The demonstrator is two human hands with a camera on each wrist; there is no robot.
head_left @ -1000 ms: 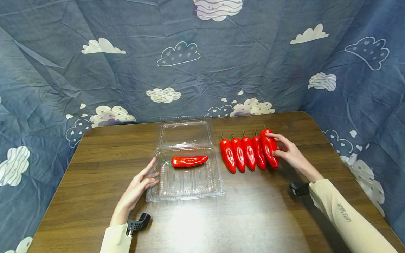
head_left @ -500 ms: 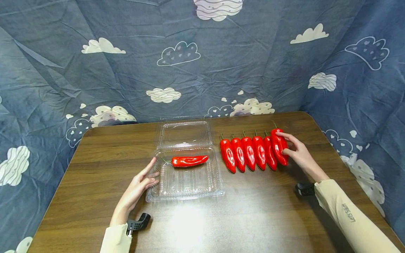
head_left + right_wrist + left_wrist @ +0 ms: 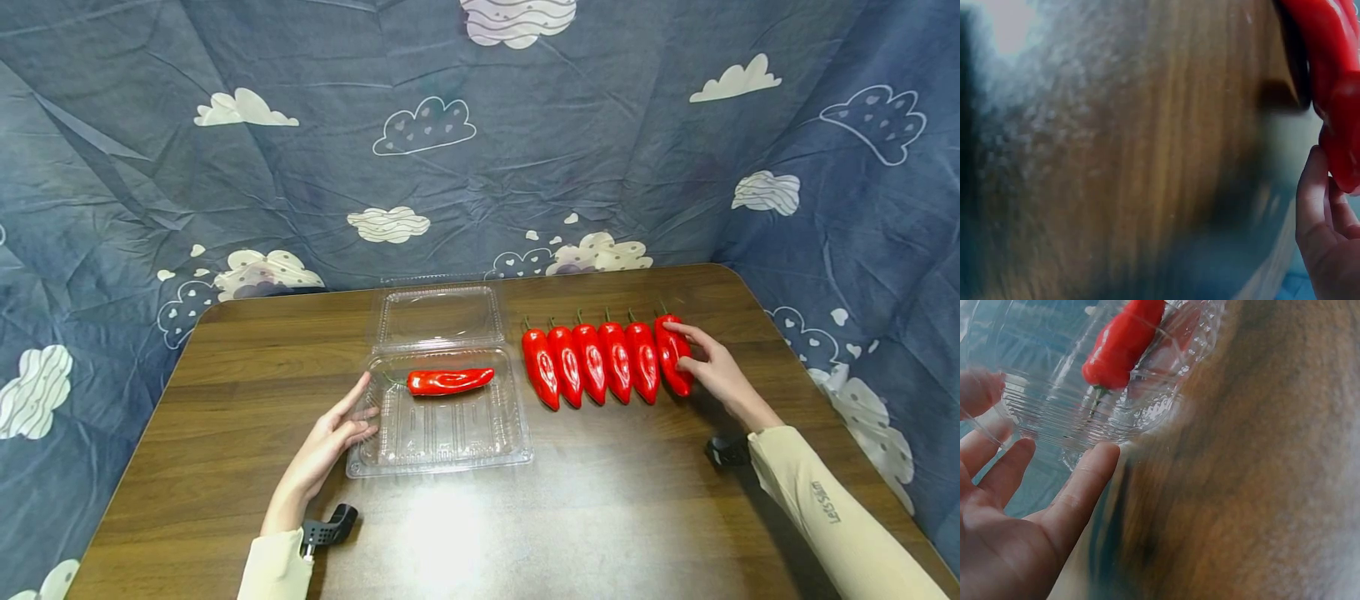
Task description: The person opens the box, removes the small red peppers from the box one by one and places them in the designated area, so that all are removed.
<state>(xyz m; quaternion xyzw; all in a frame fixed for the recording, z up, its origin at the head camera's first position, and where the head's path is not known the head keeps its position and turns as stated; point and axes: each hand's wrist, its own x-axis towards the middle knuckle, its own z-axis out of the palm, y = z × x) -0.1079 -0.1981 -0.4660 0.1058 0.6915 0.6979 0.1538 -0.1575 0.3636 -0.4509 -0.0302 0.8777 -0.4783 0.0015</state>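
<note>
My left hand [image 3: 318, 454] touches the left side of a clear plastic clamshell box [image 3: 442, 433], its fingers mostly extended. One red pepper [image 3: 450, 382] lies crosswise in the box's base, stem toward the left. In the left wrist view the fingertips [image 3: 1107, 453] meet the ridged clear wall below that pepper's stem. At the right end of a row of red peppers [image 3: 592, 362], my right hand [image 3: 716, 371] pinches another red pepper [image 3: 670, 350] between thumb and fingers. A small gap separates it from the row. The right wrist view shows only part of this grip.
The box's lid [image 3: 440, 317] lies flipped back behind its base. Everything stands on a brown wooden table [image 3: 247, 375], with a bright glare at the front middle. A blue cloud-patterned cloth [image 3: 315, 183] hangs behind and beside the table.
My right hand has moved right with a pepper, then lowered it at the row's right end. The pepper before it now lies flat in the row. My left hand has stayed put.
</note>
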